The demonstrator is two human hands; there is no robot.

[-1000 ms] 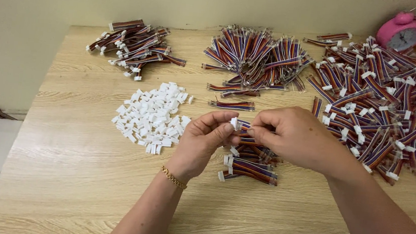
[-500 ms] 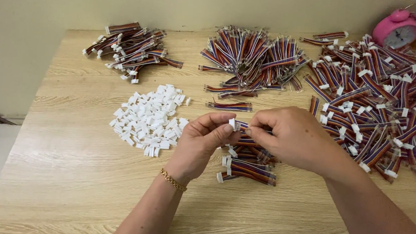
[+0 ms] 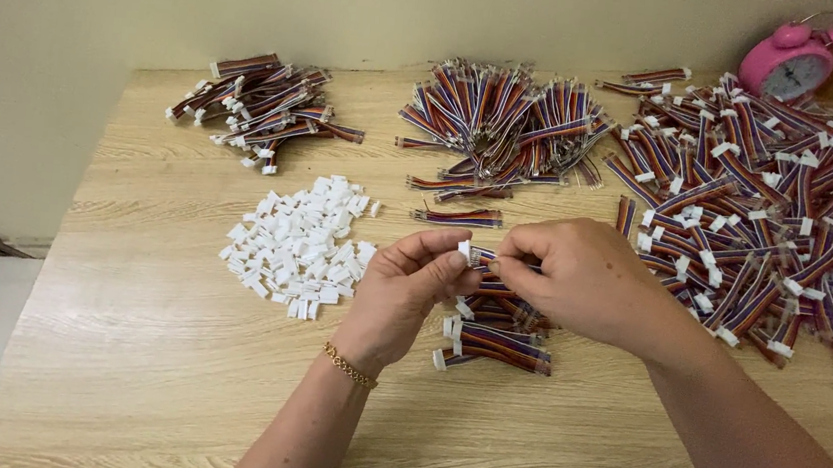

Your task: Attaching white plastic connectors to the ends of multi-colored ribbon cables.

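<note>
Both hands are meeting just above the pale wood-grain bench, near its middle. The left hand is pinching a small white plastic connector housing between thumb and fingertips; the right hand is gripping the bare end of a short multicoloured ribbon-wire lead and is holding it right against the housing — whether the two are already seated together I cannot tell. Directly beneath the hands, a small stack of finished leads with white plugs is lying on the bench. Left of the hands, a heap of loose white housings; behind, a fan of unplugged wire leads; to the right, a large sprawl of plugged leads; far left, a smaller bundle of leads. A pink twin-bell alarm clock is standing at the back right corner. Handling judgement — the housing looks very light, rigid, smooth and easy to drop, best pinched on its flat sides; the lead looks limp, so hold it close to the wire tips.
</note>
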